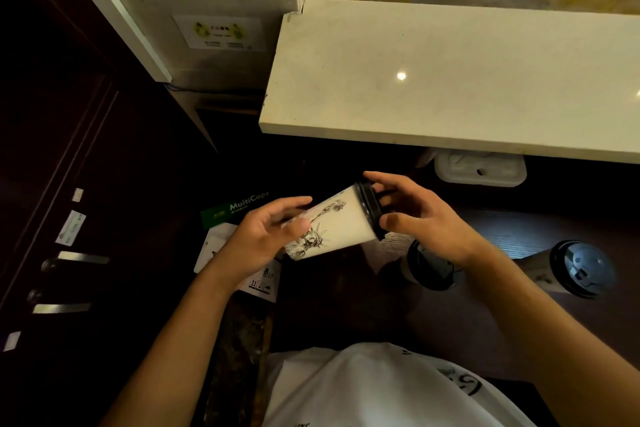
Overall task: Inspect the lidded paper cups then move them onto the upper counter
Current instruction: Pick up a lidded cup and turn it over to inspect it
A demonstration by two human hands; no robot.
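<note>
While tilted, cup (332, 222) below counter edge (433, 140)

Café service counter: raised stone ledge (450, 80), lidded takeaway cups (585, 269).

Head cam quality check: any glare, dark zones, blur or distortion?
Head view: lamp glare spot on the pale upper counter; lower desk and left side sink into deep shadow; wide-angle bend at the edges; held cup and both hands, left, right, lit and fairly sharp; far cup lid reflects bluish.
</note>
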